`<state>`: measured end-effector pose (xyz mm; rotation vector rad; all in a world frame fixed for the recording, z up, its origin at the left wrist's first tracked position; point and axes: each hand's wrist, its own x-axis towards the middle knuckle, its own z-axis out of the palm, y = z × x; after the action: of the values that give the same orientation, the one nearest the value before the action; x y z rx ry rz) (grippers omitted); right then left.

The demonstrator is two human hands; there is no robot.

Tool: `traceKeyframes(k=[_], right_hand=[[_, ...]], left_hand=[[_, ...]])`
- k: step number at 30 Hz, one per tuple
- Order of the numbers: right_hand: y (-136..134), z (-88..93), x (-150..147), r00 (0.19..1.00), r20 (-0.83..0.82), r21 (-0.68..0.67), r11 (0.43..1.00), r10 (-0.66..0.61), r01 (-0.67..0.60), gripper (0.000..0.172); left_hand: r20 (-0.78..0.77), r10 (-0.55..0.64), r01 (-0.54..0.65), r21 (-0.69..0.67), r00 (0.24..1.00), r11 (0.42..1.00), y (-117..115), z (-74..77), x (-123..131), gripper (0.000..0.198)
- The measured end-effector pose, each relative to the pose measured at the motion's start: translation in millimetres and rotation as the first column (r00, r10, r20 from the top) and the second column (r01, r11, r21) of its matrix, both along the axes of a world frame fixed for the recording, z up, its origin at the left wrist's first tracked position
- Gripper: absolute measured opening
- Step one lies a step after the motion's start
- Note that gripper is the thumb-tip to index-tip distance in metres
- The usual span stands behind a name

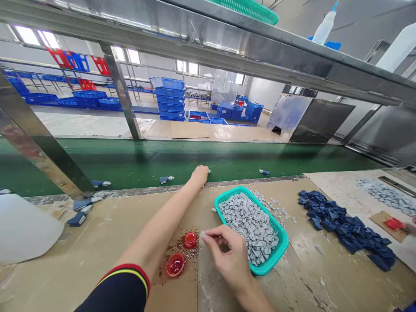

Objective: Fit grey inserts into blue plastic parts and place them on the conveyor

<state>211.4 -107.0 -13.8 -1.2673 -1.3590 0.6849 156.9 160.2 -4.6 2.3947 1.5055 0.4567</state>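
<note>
Grey parts (247,227) heap inside a teal basket (282,245).

The right hand (229,255) has a small pale piece (202,234) mostly hidden by its fingertips (208,237). The left hand (199,175) covers whatever it touches at the conveyor belt (227,160) edge. Grey parts (248,227) in the teal basket (282,242) are too small to identify (exact shape unclear), as are the brown specks (190,255) around the red caps (190,240). Another person's hand (412,224) is cut off at the right edge.
</note>
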Motion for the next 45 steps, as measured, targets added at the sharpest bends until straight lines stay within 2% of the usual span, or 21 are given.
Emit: traceKeyframes(k=[2,5,7,10,12,14,17,19,22,28,33,38,45], right_hand=[[2.1,-4.3,-2.6,0.987,-0.160,-0.128,0.991,0.014,-0.035,0.014],[4.1,-9.1,-6.6,0.950,-0.311,-0.244,0.966,0.005,-0.085,0.020],[6.2,-11.4,-8.8,0.943,-0.333,-0.291,0.951,-0.003,-0.100,0.021],[9.9,-13.2,-11.3,0.940,-0.341,-0.333,0.935,0.003,-0.124,0.021],[11.6,-14.0,-12.9,0.944,-0.330,-0.351,0.928,0.006,-0.129,0.022],[12.3,-15.1,-14.8,0.953,-0.302,-0.367,0.922,0.009,-0.125,0.023],[12.6,-17.6,-18.0,0.962,-0.272,-0.378,0.917,0.023,-0.128,0.024],[13.0,-18.7,-19.7,0.965,-0.262,-0.373,0.918,0.032,-0.132,0.024],[13.7,-18.5,-21.0,0.972,-0.232,-0.365,0.924,0.025,-0.111,0.025],[14.1,-19.8,-20.4,0.976,-0.216,-0.404,0.906,0.038,-0.124,0.027],[12.8,-23.0,-18.6,0.971,-0.234,-0.413,0.899,0.052,-0.148,0.027],[5.6,-11.8,-19.5,0.941,-0.330,-0.371,0.906,0.076,-0.204,0.023],[-6.5,4.1,-34.3,0.903,-0.383,-0.328,0.885,0.194,-0.329,0.020]], left_hand=[[0.094,-0.005,0.006,-0.012,0.996,1.000,-7.6,2.5,-4.6,0.034],[0.258,-0.012,0.018,-0.022,0.966,1.000,-37.6,7.0,-39.1,0.031],[0.373,-0.007,0.016,-0.021,0.928,1.000,-72.7,12.5,-74.4,0.030],[0.526,0.036,-0.029,-0.022,0.850,0.999,-140.4,22.1,-127.3,0.032],[0.760,0.150,-0.119,-0.096,0.632,0.988,-184.5,24.3,-153.8,0.031],[0.839,0.264,-0.192,-0.194,0.475,0.962,-218.9,21.1,-170.0,0.032],[0.866,0.381,-0.264,-0.304,0.325,0.916,-247.1,9.7,-177.8,0.036],[0.869,0.425,-0.275,-0.357,0.254,0.893,-253.5,2.3,-177.2,0.036],[0.862,0.459,-0.250,-0.406,0.215,0.879,-254.7,-3.1,-174.5,0.036],[0.830,0.506,-0.156,-0.482,0.233,0.862,-259.4,-3.3,-166.1,0.038],[0.820,0.520,-0.118,-0.507,0.240,0.854,-266.5,-6.2,-153.6,0.031],[0.817,0.540,-0.050,-0.542,0.200,0.839,-270.7,-6.8,-147.0,0.027],[0.818,0.530,-0.021,-0.540,0.221,0.842,-275.3,0.3,-141.9,0.025]])
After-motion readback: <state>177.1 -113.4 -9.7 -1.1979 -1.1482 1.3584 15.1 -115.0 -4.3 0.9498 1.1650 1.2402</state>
